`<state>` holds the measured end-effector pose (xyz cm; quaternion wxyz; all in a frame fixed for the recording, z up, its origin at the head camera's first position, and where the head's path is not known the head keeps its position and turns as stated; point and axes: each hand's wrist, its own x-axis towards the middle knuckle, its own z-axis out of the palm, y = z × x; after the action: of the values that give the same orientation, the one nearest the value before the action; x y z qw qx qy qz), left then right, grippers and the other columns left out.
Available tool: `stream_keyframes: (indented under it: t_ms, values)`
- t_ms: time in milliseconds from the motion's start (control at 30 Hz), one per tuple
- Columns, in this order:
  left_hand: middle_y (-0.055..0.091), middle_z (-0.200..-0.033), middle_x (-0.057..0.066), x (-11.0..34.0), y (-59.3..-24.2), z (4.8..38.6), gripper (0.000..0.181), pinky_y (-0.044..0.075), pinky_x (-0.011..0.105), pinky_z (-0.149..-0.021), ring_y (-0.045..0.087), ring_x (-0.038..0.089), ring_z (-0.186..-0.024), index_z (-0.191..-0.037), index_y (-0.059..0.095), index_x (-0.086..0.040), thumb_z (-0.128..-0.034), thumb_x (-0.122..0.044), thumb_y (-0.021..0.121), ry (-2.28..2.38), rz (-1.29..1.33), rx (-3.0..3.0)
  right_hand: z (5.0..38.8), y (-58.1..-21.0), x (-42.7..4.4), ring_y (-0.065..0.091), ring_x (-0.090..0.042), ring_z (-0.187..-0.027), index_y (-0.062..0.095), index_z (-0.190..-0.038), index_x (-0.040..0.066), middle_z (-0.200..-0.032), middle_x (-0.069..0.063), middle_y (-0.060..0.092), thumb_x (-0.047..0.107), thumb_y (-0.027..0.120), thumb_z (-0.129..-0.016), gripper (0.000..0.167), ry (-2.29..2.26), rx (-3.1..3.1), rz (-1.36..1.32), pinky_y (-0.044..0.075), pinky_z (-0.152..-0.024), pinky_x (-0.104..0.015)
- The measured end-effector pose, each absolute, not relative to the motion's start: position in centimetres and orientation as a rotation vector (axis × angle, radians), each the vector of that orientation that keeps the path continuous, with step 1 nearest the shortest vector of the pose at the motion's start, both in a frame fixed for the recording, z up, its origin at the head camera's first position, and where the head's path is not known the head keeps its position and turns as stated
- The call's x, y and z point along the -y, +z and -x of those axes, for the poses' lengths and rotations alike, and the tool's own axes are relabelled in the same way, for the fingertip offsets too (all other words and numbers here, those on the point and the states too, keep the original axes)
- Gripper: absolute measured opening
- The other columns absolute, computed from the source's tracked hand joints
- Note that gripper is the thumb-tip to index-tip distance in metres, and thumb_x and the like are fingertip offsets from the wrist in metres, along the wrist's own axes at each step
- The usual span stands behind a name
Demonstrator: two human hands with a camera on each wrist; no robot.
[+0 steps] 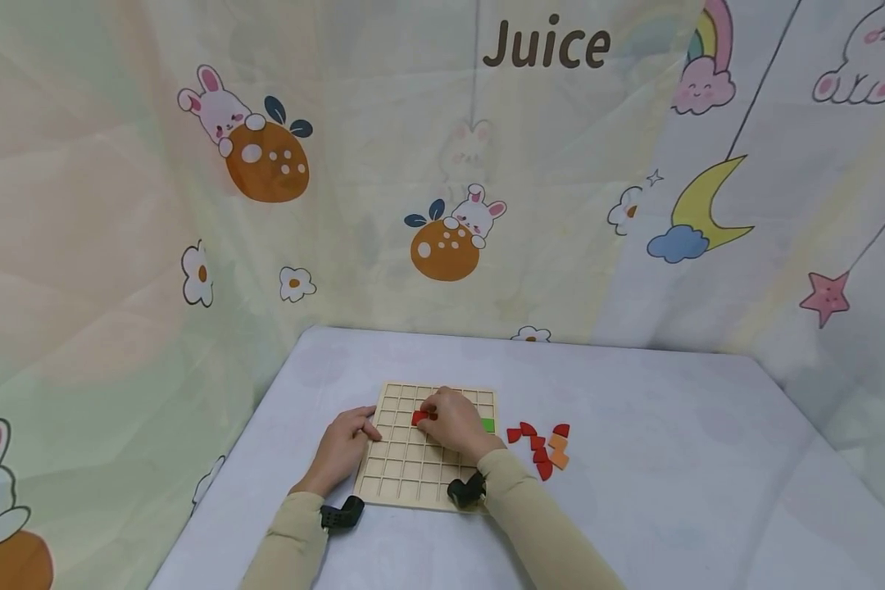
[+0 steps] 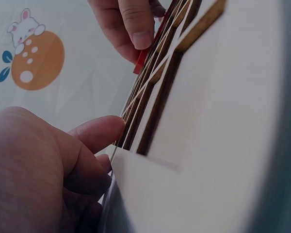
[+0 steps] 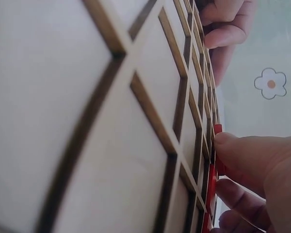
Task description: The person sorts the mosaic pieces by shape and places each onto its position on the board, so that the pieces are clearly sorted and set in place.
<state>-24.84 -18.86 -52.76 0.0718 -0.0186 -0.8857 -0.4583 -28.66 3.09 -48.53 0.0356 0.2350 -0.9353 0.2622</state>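
Pinching red piece (image 1: 417, 418) over board (image 1: 397, 490) holding green piece (image 1: 489, 425).

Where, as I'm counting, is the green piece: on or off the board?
On: the green piece lies on the board, inside its right edge.

Beige board (image 1: 393, 472) (gridded), red pieces (image 1: 537, 443).
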Motion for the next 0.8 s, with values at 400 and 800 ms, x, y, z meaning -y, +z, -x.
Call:
stream_keyframes:
  t_ms: [400,800]
  values:
    - [0.056,-0.138,0.006,18.6,-52.6,24.8,0.036,0.03,0.055,-0.112,0.039,0.033,-0.137,-0.069,0.069,-0.019,-0.0874,0.003,0.046,-1.394,0.039,2.663,28.7,-48.9,-3.4,0.06,-0.014,-0.088,0.074,-0.107,0.013,-0.099,0.001,0.063,0.026,0.076,-0.085,0.026,0.798,2.895,-0.684,0.051,-0.076,-0.028]
    - [0.056,-0.139,0.007,18.6,-52.6,24.8,0.035,0.03,0.055,-0.112,0.039,0.034,-0.137,-0.069,0.068,-0.018,-0.0897,0.002,0.048,-1.362,0.045,2.669,27.5,-47.9,-5.5,0.058,-0.013,-0.086,0.073,-0.111,0.015,-0.1,0.005,0.064,0.027,0.07,-0.089,0.025,0.916,2.856,-0.63,0.052,-0.075,-0.03]
